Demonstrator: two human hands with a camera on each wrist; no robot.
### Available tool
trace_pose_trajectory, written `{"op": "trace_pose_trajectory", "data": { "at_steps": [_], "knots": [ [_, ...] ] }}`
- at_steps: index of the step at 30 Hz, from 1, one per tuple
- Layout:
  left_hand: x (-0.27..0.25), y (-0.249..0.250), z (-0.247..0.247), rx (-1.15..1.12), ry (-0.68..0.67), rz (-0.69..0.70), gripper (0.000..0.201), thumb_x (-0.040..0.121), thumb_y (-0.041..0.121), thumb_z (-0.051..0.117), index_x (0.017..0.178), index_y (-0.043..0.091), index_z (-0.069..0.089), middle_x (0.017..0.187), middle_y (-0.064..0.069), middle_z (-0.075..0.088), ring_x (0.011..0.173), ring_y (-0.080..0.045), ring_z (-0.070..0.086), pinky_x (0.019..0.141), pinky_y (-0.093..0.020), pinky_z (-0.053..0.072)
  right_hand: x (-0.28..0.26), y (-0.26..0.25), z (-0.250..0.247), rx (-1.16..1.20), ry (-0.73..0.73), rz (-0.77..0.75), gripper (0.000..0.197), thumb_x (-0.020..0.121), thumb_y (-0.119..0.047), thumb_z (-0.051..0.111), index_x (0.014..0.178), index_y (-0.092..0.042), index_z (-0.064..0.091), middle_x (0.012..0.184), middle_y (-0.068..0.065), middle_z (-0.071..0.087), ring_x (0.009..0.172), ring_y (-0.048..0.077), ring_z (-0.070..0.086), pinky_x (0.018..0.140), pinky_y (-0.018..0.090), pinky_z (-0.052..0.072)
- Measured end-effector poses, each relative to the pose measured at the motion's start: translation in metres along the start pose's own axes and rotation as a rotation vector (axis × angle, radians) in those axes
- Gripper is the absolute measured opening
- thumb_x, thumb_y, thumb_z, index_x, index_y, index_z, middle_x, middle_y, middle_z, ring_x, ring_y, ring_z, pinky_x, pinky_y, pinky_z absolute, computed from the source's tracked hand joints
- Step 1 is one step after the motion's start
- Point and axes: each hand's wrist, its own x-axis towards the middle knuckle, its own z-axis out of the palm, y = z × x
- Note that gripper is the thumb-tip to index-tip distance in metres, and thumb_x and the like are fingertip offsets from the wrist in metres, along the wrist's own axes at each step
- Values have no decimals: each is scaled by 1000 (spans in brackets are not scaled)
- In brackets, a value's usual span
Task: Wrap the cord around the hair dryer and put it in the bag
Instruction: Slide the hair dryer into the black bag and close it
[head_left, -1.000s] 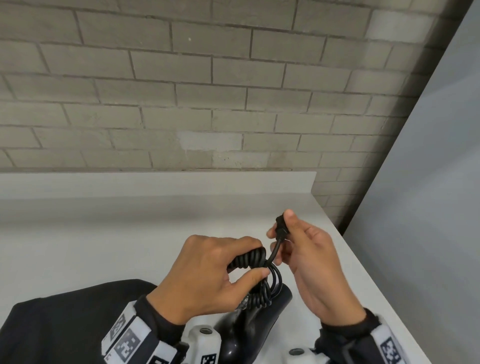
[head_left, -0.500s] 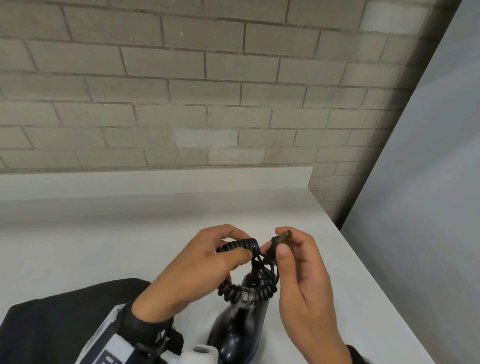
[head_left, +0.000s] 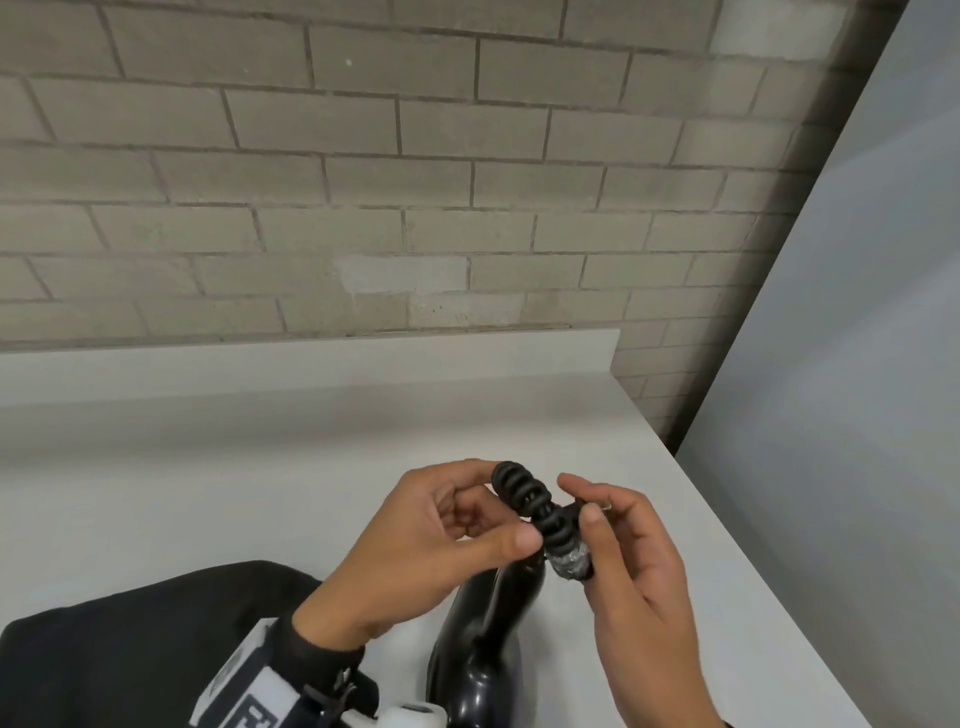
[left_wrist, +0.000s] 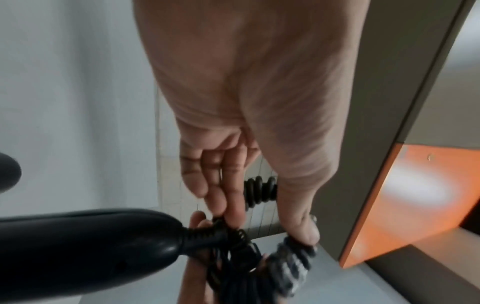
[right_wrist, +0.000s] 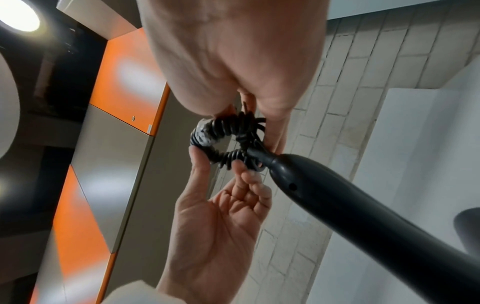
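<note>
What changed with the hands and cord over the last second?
The right hand brought the plug down beside the coiled cord. The left hand loosened to a fingertip pinch on the coil. The hair dryer and black bag stayed put.

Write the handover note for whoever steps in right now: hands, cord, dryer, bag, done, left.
Left hand: pinches the coiled cord at the handle end.
Right hand: pinches the plug end of the cord.
Hair dryer: handle up, between both hands, over the white counter.
Black bag: on the counter, beside the left wrist.
Done: cord bunched at the handle.
Left: secure the plug end, bag the dryer.
</note>
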Motion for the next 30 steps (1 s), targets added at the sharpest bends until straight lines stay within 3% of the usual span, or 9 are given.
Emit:
{"op": "trace_pose_trajectory", "data": {
  "at_steps": [4, 7, 9, 12, 15, 20, 23, 27, 30],
  "knots": [
    [6, -7, 15, 62, 206, 11, 50, 60, 56, 84, 99, 27, 73, 64, -4, 60, 62, -10, 54, 67, -27, 47, 3, 0, -1, 171, 4, 106, 27, 90, -32, 53, 96, -6, 59, 95, 3, 75, 88, 14, 70, 73, 21, 56],
    [4, -20, 30, 102, 328, -10, 55, 61, 64, 77, 104, 31, 66, 72, 2, 62, 70, -15, 60, 73, -32, 52, 5, -2, -1, 305, 54, 153, 46, 80, -42, 61, 96, 1, 58, 93, 12, 74, 88, 18, 72, 74, 22, 57],
    [2, -31, 40, 89, 265, 1, 50, 73, 63, 68, 112, 32, 62, 94, 8, 71, 86, -13, 67, 81, -31, 54, 4, -2, 0, 383, 99, 180, 56, 76, -47, 68, 98, 4, 59, 98, 18, 73, 96, 24, 71, 78, 25, 58],
    [0, -38, 55, 34, 145, 29, 29, 99, 49, 50, 121, 33, 61, 111, 9, 71, 103, -14, 67, 90, -26, 52, 2, 1, 0, 435, 127, 226, 40, 91, -30, 50, 104, 8, 58, 103, 23, 71, 107, 31, 68, 87, 31, 58],
    [3, -41, 62, -20, 192, 45, 27, 100, 38, 47, 119, 27, 63, 109, 7, 73, 104, -9, 68, 89, -20, 50, -1, 4, -1, 308, 160, 232, 34, 97, -27, 44, 102, 2, 61, 101, 21, 72, 101, 28, 69, 88, 30, 58],
    [7, -45, 62, 8, 205, 66, 44, 95, 56, 46, 102, 17, 65, 85, 6, 69, 79, -9, 64, 73, -18, 49, -3, 2, -12, 73, 119, 144, 27, 89, -32, 53, 91, -9, 68, 80, 10, 71, 72, 13, 63, 69, 17, 50],
    [10, -43, 53, 75, 126, 93, 42, 95, 56, 48, 93, 16, 62, 76, 11, 64, 71, -6, 59, 68, -18, 47, -4, 3, -23, 169, -3, 200, 35, 76, -43, 77, 83, -10, 71, 85, 15, 73, 76, 25, 67, 65, 28, 53],
    [13, -43, 45, 196, -5, 119, 44, 92, 57, 49, 89, 15, 61, 70, 12, 53, 64, -7, 49, 62, -21, 41, -6, 11, -45, 309, -77, 330, 63, 33, -44, 94, 78, -5, 74, 80, 27, 67, 66, 40, 62, 52, 40, 53],
    [15, -45, 47, 332, -122, 100, 46, 93, 61, 49, 93, 17, 61, 68, 14, 45, 61, -5, 41, 60, -20, 35, -1, 14, -68, 251, 10, 263, 35, 48, -22, 75, 81, -12, 76, 89, 21, 73, 77, 38, 65, 62, 39, 53]
  ]
}}
